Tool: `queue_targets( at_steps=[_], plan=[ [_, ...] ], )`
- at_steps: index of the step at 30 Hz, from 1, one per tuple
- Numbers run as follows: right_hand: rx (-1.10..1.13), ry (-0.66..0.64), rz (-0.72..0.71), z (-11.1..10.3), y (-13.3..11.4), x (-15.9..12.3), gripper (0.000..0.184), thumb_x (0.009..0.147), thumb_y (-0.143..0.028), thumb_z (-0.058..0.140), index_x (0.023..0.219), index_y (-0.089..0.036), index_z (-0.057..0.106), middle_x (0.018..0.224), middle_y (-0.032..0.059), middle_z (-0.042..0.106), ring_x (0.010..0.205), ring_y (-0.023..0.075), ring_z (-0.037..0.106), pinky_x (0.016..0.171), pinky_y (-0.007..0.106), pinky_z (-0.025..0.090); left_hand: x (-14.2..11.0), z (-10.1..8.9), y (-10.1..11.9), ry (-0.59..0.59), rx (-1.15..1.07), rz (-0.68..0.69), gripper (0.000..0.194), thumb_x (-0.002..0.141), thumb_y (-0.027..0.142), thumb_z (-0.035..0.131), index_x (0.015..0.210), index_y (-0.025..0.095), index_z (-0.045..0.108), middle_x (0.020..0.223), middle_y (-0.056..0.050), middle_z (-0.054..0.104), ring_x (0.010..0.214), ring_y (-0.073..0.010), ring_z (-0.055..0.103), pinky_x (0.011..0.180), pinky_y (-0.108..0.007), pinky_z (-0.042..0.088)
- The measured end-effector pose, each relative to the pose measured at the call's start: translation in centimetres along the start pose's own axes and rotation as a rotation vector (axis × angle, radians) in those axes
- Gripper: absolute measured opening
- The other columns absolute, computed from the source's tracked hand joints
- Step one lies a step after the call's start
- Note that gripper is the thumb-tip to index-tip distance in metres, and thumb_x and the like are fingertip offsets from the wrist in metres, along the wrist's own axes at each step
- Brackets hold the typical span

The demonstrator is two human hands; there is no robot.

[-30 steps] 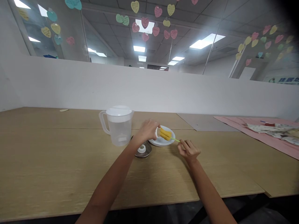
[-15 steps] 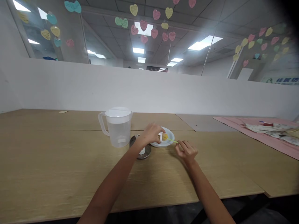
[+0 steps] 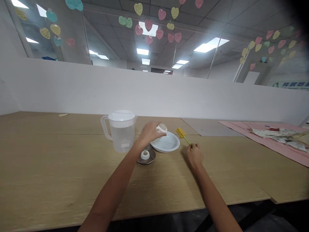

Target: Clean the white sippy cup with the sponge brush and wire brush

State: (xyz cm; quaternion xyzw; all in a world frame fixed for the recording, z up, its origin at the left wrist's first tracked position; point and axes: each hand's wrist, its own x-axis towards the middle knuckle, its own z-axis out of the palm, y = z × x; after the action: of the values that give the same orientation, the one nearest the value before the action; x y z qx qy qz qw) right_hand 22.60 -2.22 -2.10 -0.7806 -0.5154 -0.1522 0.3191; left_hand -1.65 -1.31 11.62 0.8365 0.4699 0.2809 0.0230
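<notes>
My left hand (image 3: 149, 131) is closed around a small clear bottle (image 3: 162, 128) with a white rim, tipped with its mouth toward the right. Just below the bottle stands a shallow white bowl (image 3: 166, 147). In my right hand (image 3: 196, 154) is the thin green handle of a bottle brush (image 3: 181, 132); its yellow sponge head points up and left, outside the bottle. Under my left wrist lies a round metal tray (image 3: 151, 158), partly hidden by the arm. On it sits a white ring-shaped part (image 3: 145, 155).
A clear plastic pitcher (image 3: 123, 137) with a white lid and liquid inside stands left of the tray. At the right, a pink cloth (image 3: 238, 126) carries patterned fabric (image 3: 272, 133). A white wall (image 3: 154, 93) runs along the back of the wooden table (image 3: 72, 167).
The brush's sponge head was partly inside the bottle half a second ago and is now out of it, to the right. The bottle has risen slightly and moved left.
</notes>
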Motion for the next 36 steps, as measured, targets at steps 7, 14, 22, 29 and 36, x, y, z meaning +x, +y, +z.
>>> queue_targets(
  at_steps=[7,14,22,29,36],
  plan=[
    [-0.038,-0.439,-0.128,-0.4,-1.7,-0.8,0.023,0.074,-0.028,0.05,0.089,-0.014,0.062,0.079,0.0125,0.064,0.073,0.0202,0.059,0.055,0.024,0.031,-1.9,0.4,3.8,-0.387,-0.22,0.225,0.075,0.062,0.049,0.059,0.128,0.024,0.035,0.114,-0.006,0.056,0.098,-0.022,0.054,0.078,-0.027,0.043],
    [0.114,-0.228,-0.078,-0.3,-1.5,-0.9,0.031,0.083,-0.027,0.032,0.092,-0.017,0.06,0.082,0.0088,0.065,0.07,0.0161,0.058,0.054,0.023,0.031,-2.6,2.8,5.5,-0.731,-0.003,0.336,0.061,0.061,0.034,0.061,0.117,0.019,0.044,0.099,-0.007,0.062,0.085,-0.0216,0.058,0.066,-0.027,0.045],
    [0.336,-0.091,-0.233,0.1,-1.7,-1.3,0.039,0.083,-0.044,0.032,0.089,-0.018,0.059,0.074,0.0039,0.062,0.062,0.0136,0.052,0.055,0.022,0.032,-0.8,0.6,2.6,-0.502,-0.074,0.258,0.048,0.074,0.046,0.046,0.114,0.019,0.049,0.116,-0.007,0.055,0.097,-0.0196,0.054,0.081,-0.027,0.041],
    [0.382,-0.154,-0.226,0.3,-1.9,-1.2,0.038,0.084,-0.045,0.029,0.085,-0.019,0.056,0.074,0.0036,0.061,0.062,0.0141,0.051,0.056,0.023,0.032,0.2,0.5,-3.4,-0.573,0.234,-0.271,0.018,0.068,0.018,0.052,0.076,0.01,0.066,0.083,-0.016,0.066,0.075,-0.0235,0.06,0.066,-0.029,0.044],
    [0.408,-0.118,-0.16,0.6,-1.6,-1.1,0.041,0.084,-0.049,0.026,0.082,-0.018,0.054,0.07,0.0038,0.059,0.06,0.0143,0.051,0.056,0.023,0.033,0.2,3.3,-6.3,-0.71,0.224,-0.413,0.007,0.058,0.013,0.058,0.054,0.012,0.064,0.048,-0.009,0.061,0.057,-0.0213,0.059,0.056,-0.028,0.045]
  ],
)
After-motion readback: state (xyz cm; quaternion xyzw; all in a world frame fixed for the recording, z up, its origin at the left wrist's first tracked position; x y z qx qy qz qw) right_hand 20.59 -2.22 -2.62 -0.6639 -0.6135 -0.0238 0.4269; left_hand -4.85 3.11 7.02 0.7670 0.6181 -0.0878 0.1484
